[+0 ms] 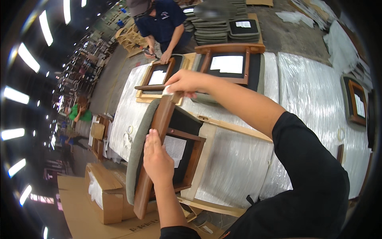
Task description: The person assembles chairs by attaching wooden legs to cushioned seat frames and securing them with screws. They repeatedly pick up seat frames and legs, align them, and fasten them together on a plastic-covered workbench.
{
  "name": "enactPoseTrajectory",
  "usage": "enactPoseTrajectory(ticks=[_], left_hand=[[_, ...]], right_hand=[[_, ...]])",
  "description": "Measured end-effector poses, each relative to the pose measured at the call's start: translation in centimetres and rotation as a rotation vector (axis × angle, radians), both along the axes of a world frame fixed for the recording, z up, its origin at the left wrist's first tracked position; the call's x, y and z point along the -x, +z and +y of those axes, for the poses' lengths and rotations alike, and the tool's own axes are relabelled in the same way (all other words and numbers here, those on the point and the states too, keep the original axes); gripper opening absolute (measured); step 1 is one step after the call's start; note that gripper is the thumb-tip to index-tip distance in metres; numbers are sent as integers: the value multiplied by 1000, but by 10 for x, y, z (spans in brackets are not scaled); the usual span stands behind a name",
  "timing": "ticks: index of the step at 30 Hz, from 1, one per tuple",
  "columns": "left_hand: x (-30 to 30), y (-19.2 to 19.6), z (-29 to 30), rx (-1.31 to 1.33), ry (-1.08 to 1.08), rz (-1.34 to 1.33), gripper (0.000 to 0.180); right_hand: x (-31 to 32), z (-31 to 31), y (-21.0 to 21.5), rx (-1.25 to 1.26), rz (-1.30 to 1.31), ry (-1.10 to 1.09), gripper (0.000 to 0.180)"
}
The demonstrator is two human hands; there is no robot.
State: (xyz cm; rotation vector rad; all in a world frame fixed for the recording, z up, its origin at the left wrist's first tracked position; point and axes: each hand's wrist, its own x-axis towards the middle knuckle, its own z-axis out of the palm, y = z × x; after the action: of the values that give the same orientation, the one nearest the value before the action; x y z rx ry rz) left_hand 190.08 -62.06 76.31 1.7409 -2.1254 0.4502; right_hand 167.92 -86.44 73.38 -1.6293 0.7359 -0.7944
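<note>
A chair seat with a grey-green cushion (139,153) stands tilted in front of me, its underside facing right. Along its edge runs a long brown wooden rail (160,123). My left hand (158,161) rests against this rail, fingers stretched flat along the wood. At the rail's upper end, my right hand (185,83) is closed on a small white piece (168,91) pressed to the wood; whether it is cloth or paper I cannot tell. A printed white sheet (175,149) lies on the black underside, inside the brown wooden frame (195,159).
Beyond, another seat (227,65) lies underside up on a plastic-wrapped surface (238,163). A co-worker (163,24) handles a further wooden frame (159,75). Stacked cushions (211,30) stand behind. A cardboard box (109,199) is at lower left, pale wooden strips (234,127) at right.
</note>
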Motion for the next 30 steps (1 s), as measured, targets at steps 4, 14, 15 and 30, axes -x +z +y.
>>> enactPoseTrajectory(ticks=[4,14,15,30], left_hand=[[-9,3,2,26,-29,-7,56],[-37,-16,145,427,-365,1379,85],[-53,-24,173,536,-458,1555,85],[-201,-118,264,806,-455,1941,78]], right_hand=[[38,3,45,-103,-266,-505,30],[-104,291,60,-202,-141,464,55],[-113,295,60,-116,-47,462,58],[-220,281,-2,1093,135,-325,21]])
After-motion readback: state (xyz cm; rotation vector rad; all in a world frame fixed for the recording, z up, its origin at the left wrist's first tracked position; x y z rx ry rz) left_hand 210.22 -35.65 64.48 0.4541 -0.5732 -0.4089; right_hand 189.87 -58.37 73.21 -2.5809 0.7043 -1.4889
